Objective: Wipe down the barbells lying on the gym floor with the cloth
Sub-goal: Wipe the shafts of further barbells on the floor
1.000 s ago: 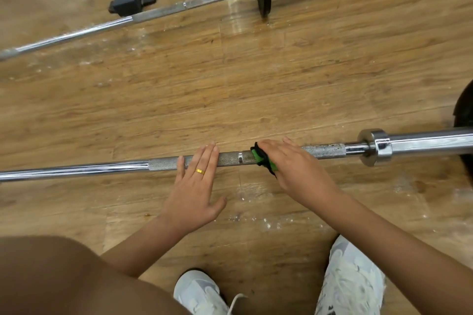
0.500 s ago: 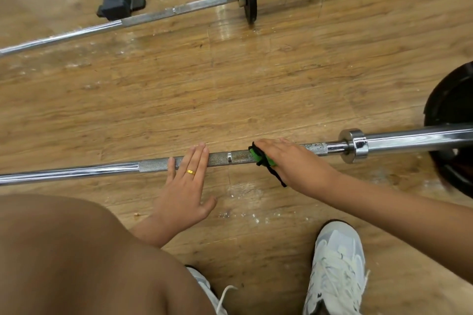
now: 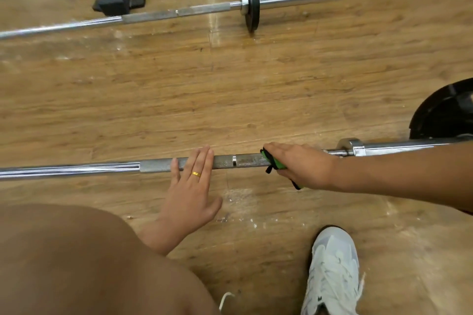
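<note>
Two barbells point(image 3: 179, 11), one cloth point(image 3: 277, 165).
On the near barbell point(image 3: 245, 160) my left hand point(image 3: 190, 192) lies flat, fingers straight; my right hand point(image 3: 302, 166) clamps the cloth around it.

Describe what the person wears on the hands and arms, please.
The left forearm and the right forearm are bare; no sleeve, glove or watch shows on them. The left hand has a plain gold ring on its ring finger. The right hand shows no ring.
</note>
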### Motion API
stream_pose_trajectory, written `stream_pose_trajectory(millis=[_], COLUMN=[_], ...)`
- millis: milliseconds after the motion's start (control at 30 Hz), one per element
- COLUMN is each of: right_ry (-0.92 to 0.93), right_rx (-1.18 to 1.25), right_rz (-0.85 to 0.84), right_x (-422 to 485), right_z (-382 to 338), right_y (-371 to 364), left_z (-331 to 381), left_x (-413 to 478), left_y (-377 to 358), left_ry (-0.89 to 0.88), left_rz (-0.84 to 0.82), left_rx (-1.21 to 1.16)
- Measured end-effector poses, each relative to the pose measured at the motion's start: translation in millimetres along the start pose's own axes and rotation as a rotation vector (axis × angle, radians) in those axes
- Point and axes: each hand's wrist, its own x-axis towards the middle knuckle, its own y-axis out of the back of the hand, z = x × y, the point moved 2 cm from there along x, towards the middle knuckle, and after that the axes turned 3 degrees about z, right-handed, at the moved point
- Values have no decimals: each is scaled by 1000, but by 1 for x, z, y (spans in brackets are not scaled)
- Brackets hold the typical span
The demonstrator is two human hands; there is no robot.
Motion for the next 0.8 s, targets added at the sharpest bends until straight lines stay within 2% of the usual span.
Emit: stream_pose_trajectory(millis=[133, 367, 633, 700, 800], right_ry=[-17, -57, -272, -293, -202], right_rx=[-14, 87, 336, 360, 348], right_rz=[25, 305, 802, 855, 842], right_x=[11, 10, 23, 33, 40], right_z=[-4, -4, -18, -35, -47], right_y=[2, -22, -40, -45, -51], left_z=[-3, -1, 1, 2, 3], left_x=[4, 11, 19, 20, 20], left_y=[0, 1, 4, 4, 2], left_ry=[-12, 15, 44, 45, 60], left_rz=[15, 29, 51, 68, 77], left_rx=[-12, -11, -14, -16, -18])
